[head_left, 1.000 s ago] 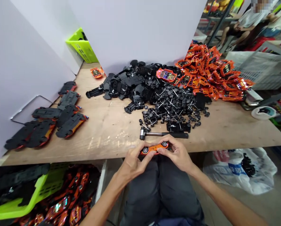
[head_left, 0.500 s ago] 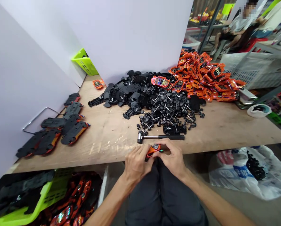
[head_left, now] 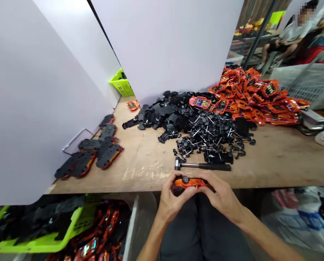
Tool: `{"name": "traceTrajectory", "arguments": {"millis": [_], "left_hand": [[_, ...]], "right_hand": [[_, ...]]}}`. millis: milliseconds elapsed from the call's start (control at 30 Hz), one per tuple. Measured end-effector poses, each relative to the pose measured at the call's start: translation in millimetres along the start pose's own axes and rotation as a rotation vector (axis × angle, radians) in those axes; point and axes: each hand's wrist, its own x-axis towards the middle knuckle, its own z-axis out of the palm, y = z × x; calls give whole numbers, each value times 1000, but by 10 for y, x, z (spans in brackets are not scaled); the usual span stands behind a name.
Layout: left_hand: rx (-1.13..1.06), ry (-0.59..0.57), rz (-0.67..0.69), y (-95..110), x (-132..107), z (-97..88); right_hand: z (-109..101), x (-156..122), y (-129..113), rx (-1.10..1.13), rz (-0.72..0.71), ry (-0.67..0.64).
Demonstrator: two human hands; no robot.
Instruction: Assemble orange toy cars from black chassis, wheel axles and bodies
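Wooden table (head_left: pixel 273 163) carries a heap of orange toy-car shells (head_left: pixel 259 94), black chassis (head_left: pixel 162 110) and wheels on axles (head_left: pixel 210 130); assembled black-and-orange cars (head_left: pixel 109 156) lie at its left; below, a lime-green basket (head_left: pixel 77 221) holds more black chassis (head_left: pixel 55 206) and orange shells (head_left: pixel 107 224); a white plastic bag (head_left: pixel 300 224) sits right on the floor; a small hammer (head_left: pixel 200 166) lies just beyond the left hand (head_left: pixel 172 199) and right hand (head_left: pixel 221 199); their fingers (head_left: pixel 205 189) are closed around an orange toy car (head_left: pixel 190 182), held just off the table edge.

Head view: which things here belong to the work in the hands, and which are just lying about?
Part of the work: left hand, right hand, orange toy car, hammer, black axled wheels, black chassis, orange car bodies.

Lying about: far green basket, white plastic bag, white crate.
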Motion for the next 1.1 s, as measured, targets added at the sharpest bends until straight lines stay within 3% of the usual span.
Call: {"name": "traceTrajectory", "arguments": {"millis": [67,167,333,433,533,600,667,767,833,900,1000,1100], "left_hand": [[151,-11,5,-18,30,-65],[197,-4,2,-81,60,-57],[257,22,72,-117,75,-9],[353,-83,75,33,96,-85],[537,-305,162,279,61,-145],[629,-372,222,394,-19,-129],[664,-273,207,415,-129,-85],[644,-66,68,319,-305,-53],[528,-21,-90,243,-413,-79],[236,-47,-304,187,-489,-124],[-500,-160,-651,105,-505,-181],[-1102,-210,-842,-23,-431,-215]], "right_hand": [[-118,37,21,-28,-14,-76],[-174,71,64,-14,35,-90],[-61,53,114,44,134,38],[-44,25,103,89,188,74],[-64,-3,1,135,256,-11],[-53,-12,-126,132,269,-40],[-29,12,-265,124,280,-60],[-41,159,-364,144,270,-177],[-98,317,-297,57,182,-200],[-157,474,-133,-196,57,-151],[-180,620,149,-598,-96,-185],[-160,651,269,-683,-179,-295]]}}
